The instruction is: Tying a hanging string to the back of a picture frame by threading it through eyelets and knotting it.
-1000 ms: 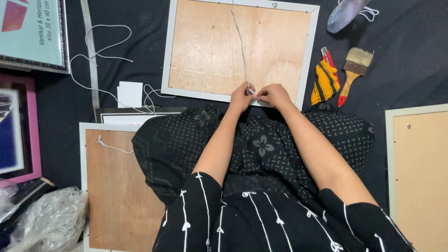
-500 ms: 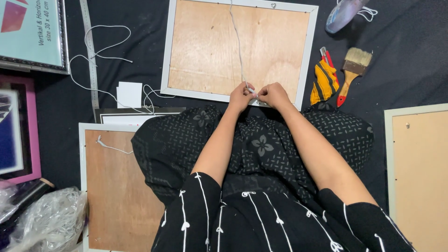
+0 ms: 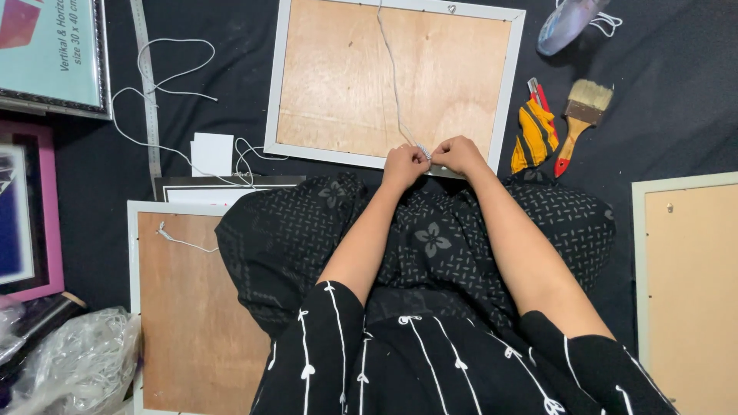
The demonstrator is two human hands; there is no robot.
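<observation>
A thin white cord (image 3: 390, 77) runs down the plywood back of a white picture frame (image 3: 507, 92) lying on dark cloth. The left hand (image 3: 403, 164) and right hand (image 3: 459, 153), both closed, pinch it at the near edge. A loose pinch could let the cord slip slack.

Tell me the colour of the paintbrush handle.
The paintbrush handle is orange with a red tip, seen in the head view.
</observation>
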